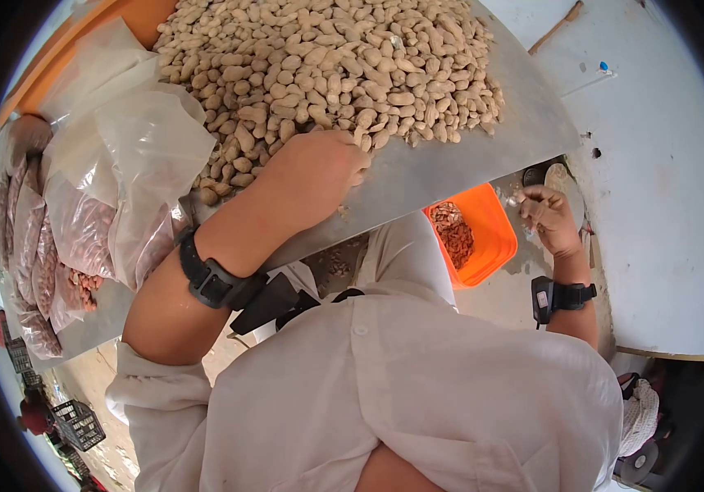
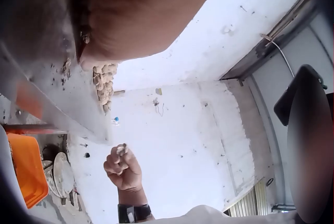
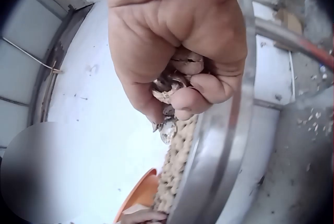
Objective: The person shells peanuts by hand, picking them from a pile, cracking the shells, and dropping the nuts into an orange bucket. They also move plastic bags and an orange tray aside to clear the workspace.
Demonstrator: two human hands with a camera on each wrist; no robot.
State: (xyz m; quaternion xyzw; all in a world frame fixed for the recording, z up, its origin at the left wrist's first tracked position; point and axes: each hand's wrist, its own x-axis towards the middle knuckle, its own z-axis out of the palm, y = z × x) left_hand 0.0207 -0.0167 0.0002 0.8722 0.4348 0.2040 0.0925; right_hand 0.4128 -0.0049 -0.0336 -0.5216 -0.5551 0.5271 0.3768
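A heap of unshelled peanuts covers the metal table. My left hand lies at the heap's near edge, its fingers mostly hidden under the hand; what it holds cannot be told. Off the table's right side, my right hand is raised beside an orange bin with reddish kernels inside. In the right wrist view, the right hand has its fingers curled round broken shells and pinkish kernels.
Clear plastic bags of reddish kernels lie at the table's left. Behind them is an orange container. A white wall stands on the right, and black crates sit on the floor at lower left.
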